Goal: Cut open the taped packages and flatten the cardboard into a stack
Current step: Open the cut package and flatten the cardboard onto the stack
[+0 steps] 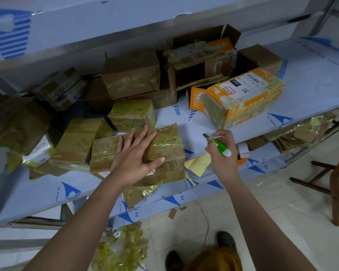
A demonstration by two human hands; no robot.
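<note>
A brown cardboard package [160, 151], boxy and wrapped in glossy, wrinkled yellowish tape, lies near the front edge of a shelf [213, 132] covered in white film printed with blue marks; the left hand [134, 157] rests flat on its top, fingers straight and spread; the right hand [222, 151], just beside the package, grips one green utility knife [218, 144]; behind, one orange-and-white box [249, 96] lies on its side among several taped brown boxes.

Dim bluish light, soft blur, edges bowed.

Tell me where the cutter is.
In the head view, right of centre: the right hand grips the green cutter just right of the taped box.
</note>
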